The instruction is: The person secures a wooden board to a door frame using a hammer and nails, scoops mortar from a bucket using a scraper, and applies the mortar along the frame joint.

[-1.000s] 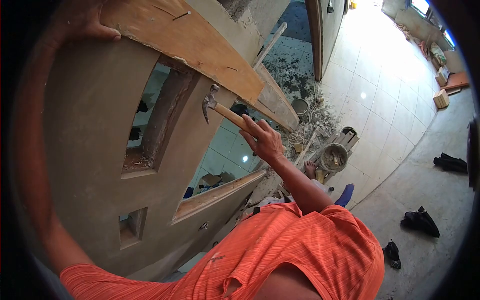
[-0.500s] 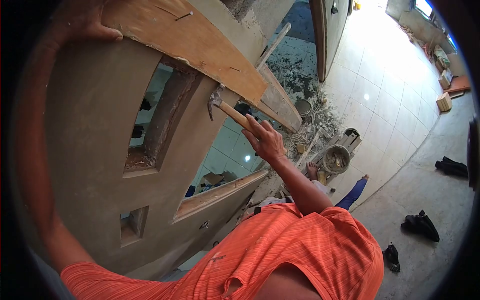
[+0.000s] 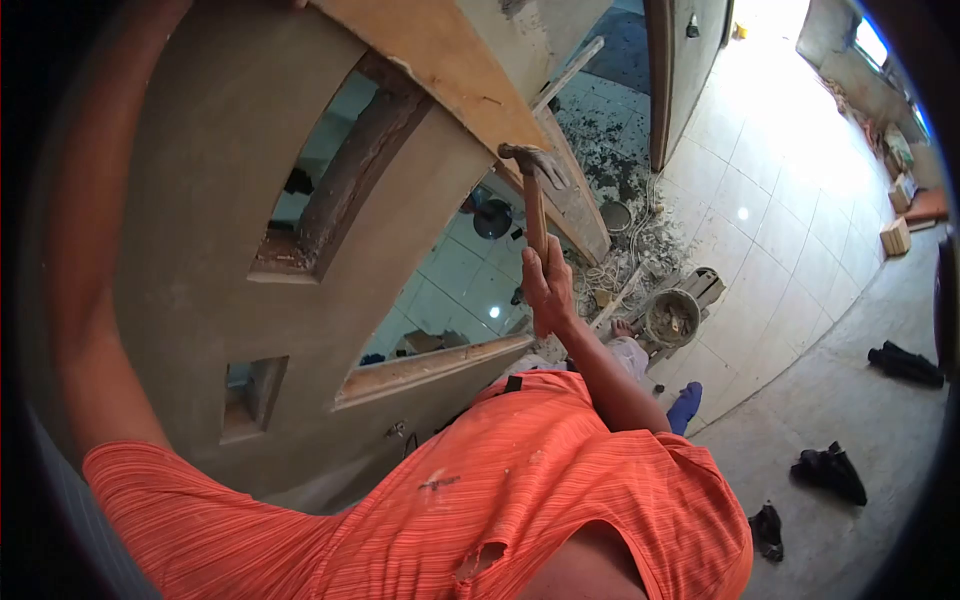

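My right hand (image 3: 548,290) is closed around the wooden handle of a claw hammer (image 3: 537,200). The hammer's head is up, beside the lower end of a curved plywood board (image 3: 450,75) on the plastered wall (image 3: 190,190). A nail (image 3: 490,99) sticks out of the board. My left arm reaches up along the left side; only a bit of my left hand (image 3: 297,4) shows at the top edge, by the board, and its fingers are mostly cut off.
Openings with rough edges (image 3: 365,165) pierce the wall. A bucket of mortar (image 3: 672,318) stands on planks at lower right of the hammer, near a bare foot (image 3: 623,329). Rubble (image 3: 655,240) and cables litter the tiles. Dark cloths (image 3: 830,473) lie on the concrete floor.
The view has shifted, so the upper board and most of my left hand have left the frame. My right hand has turned the hammer more upright and moved its head right.
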Available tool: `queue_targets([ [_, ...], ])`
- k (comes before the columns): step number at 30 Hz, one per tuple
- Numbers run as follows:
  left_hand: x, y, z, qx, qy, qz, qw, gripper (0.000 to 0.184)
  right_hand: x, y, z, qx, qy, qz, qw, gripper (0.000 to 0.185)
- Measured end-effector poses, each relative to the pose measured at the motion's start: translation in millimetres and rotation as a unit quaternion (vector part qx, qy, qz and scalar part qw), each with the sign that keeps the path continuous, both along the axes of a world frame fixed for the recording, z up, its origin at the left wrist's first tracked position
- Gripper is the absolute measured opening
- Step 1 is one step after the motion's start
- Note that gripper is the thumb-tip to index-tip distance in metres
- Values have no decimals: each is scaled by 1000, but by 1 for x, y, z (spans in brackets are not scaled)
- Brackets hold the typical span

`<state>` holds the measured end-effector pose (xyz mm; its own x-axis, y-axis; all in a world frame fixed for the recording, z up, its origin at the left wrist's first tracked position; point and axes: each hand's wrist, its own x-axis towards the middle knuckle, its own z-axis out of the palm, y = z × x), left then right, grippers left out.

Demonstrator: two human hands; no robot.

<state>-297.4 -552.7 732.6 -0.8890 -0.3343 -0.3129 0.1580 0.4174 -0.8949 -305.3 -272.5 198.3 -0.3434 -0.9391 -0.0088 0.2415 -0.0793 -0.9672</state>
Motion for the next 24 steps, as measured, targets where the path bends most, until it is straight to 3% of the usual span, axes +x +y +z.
queue_targets([
  [2,-1,-1,-2,-9,-4,21,1000,103,4,-1,0,28,-77,-9,997,35],
  [8,-1,-8,1,-2,-9,73,997,102,25,-35,15,-51,-293,-113,948,27],
  [11,-5,-7,2,-5,-37,14,999,102,42,-61,20,-68,-373,-155,912,28],
  [13,-13,4,0,-28,-43,13,999,102,42,-65,30,-40,-312,-137,939,30],
  [24,-15,-3,2,-41,-72,-33,996,101,81,-72,20,-32,-391,-118,912,38],
])
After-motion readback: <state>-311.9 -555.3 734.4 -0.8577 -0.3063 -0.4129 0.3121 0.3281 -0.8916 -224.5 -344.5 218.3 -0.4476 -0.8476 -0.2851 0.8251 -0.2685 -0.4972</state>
